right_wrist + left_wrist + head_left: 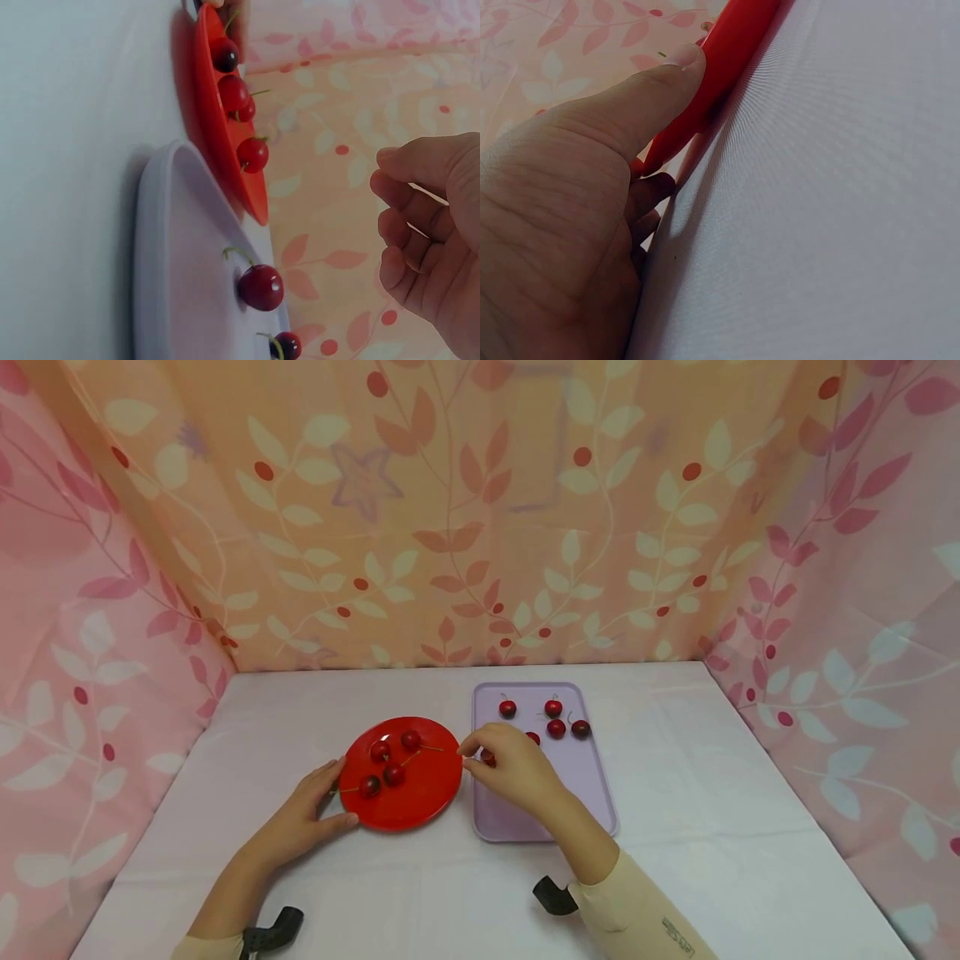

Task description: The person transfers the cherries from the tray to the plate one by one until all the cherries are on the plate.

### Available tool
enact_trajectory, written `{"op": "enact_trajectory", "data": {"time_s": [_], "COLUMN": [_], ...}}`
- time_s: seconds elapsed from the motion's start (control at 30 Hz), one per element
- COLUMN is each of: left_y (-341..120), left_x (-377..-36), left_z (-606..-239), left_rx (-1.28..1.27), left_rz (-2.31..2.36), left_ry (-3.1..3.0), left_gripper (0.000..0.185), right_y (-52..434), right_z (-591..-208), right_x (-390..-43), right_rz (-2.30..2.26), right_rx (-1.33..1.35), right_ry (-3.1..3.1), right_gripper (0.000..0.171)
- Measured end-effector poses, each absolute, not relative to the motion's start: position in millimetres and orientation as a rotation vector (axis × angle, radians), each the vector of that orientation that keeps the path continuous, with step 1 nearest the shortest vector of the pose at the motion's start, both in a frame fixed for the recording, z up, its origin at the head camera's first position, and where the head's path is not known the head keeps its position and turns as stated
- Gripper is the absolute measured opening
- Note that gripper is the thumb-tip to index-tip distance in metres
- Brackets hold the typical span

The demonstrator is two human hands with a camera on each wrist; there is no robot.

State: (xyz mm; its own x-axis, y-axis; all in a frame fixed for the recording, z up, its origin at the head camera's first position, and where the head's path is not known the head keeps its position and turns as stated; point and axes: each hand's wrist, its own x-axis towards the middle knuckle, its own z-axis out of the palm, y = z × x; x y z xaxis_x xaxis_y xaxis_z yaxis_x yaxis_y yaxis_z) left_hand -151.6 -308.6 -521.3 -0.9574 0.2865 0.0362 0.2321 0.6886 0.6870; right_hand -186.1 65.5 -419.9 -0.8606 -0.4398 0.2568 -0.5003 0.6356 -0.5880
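- The left hand (311, 814) steadies the red plate (427, 793), thumb pressing its rim.
- The right hand (510, 768), fingers loosely curled (holding nothing), hovers over a cherry (488, 757) on the lilac tray (525, 818); pinching by the stem seems safest.

My left hand (303, 814) rests against a red plate (427, 785) of smooth, glossy plastic. The lilac tray (592, 777) looks like matt plastic. The cherries (260, 287) shine, skins slick. A white tablecloth (840, 225) shows a fine weave; the leaf-print curtain (480, 510) is thin cloth.
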Motion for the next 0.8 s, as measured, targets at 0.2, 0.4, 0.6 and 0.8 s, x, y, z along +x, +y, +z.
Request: {"op": "enact_trajectory", "data": {"time_s": [0.2, 0.4, 0.6, 0.8], "left_y": [-309, -309, -309, -309], "left_x": [-151, -151, -151, -152], "left_z": [-521, -522, -526, -525], "left_rx": [0.452, 0.444, 0.433, 0.432], "left_rz": [1.140, 1.139, 1.146, 1.144], "left_ry": [2.823, 2.829, 2.821, 2.822], "left_gripper": [0.098, 0.098, 0.100, 0.100], "right_y": [72, 77, 83, 85], "right_z": [-433, -445, -457, -467], "right_x": [-186, -189, -190, -191], "right_rz": [1.025, 0.987, 0.941, 0.939], "right_rx": [0.752, 0.763, 0.697, 0.654], "right_ry": [-2.769, -2.763, -2.817, -2.833], "right_gripper": [0.012, 0.012, 0.013, 0.014]}}
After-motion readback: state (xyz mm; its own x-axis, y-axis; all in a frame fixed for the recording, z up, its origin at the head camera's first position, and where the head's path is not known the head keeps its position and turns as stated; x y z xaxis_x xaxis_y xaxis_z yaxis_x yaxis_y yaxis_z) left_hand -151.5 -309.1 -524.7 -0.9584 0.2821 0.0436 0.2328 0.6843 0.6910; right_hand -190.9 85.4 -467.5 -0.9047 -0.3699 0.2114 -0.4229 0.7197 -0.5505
